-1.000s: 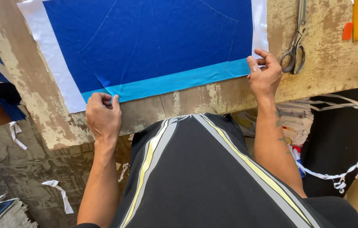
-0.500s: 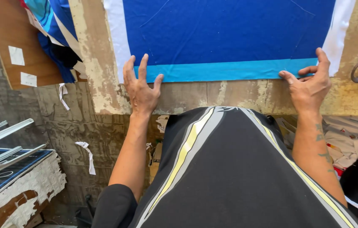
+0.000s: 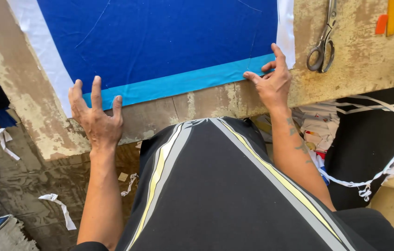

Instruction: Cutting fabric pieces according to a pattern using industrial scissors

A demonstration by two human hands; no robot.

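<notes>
Both hands' fingers spread, left hand [image 3: 95, 122] and right hand [image 3: 271, 82] seemingly flat on blue fabric [image 3: 159, 42].

I see a worn wooden table [image 3: 197, 104] with pale, flaking paint, its near edge running across the view. On it lies a dark blue cloth [image 3: 159, 42], with a light blue strip [image 3: 178, 83] along its near edge and a white layer [image 3: 39, 44] showing at its left and right sides. To the right of the cloth, a pair of metal scissors [image 3: 323, 39] rests on bare wood. At the far right lie an orange piece [image 3: 381, 24] and a yellow stick [image 3: 392, 16].
</notes>
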